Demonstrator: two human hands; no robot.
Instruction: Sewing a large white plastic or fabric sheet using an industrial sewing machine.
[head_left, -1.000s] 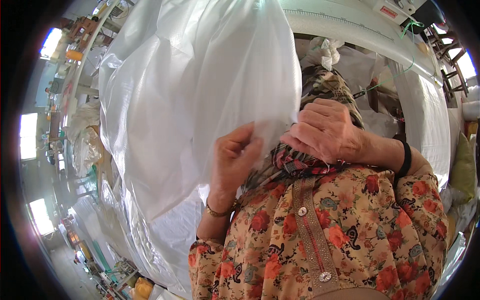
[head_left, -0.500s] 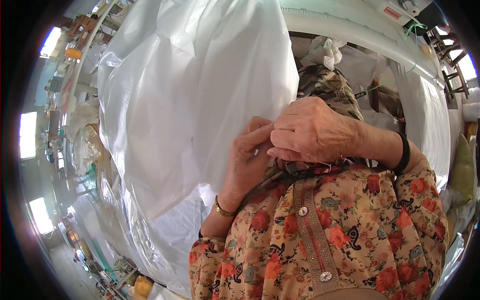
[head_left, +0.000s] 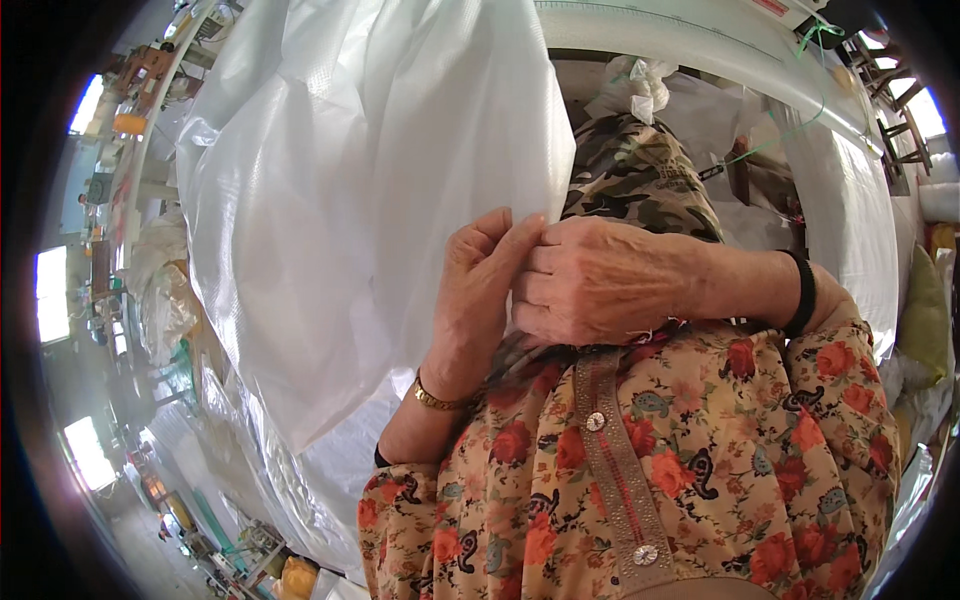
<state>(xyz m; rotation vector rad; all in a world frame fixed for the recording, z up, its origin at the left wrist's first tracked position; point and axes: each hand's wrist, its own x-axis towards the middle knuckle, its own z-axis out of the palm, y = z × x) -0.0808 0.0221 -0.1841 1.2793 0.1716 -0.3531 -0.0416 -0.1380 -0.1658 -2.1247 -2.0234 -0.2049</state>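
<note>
A large, translucent white plastic sheet [head_left: 300, 230] with a fine woven texture hangs in folds in front of me and to my left. At its right edge, over my lap, my two hands meet. My left hand [head_left: 475, 285] is closed, thumb and fingertips pinching the sheet's edge. Tucked against it, my right hand [head_left: 605, 280] has its fingers curled in at the same edge, its back turned up. The pinched bit of sheet is mostly hidden behind the fingers.
A white table edge [head_left: 660, 40] with a ruler scale crosses the top. Green string [head_left: 822, 35] hangs at the upper right. Camouflage trousers [head_left: 640, 175] cover my lap. More white sheeting [head_left: 850, 230] hangs on the right, and glossy plastic [head_left: 320, 500] lies at lower left.
Both hands have shifted slightly left in the picture, as has the sheet. The right hand has turned so its back faces up, and the left thumb now points up beside it.
</note>
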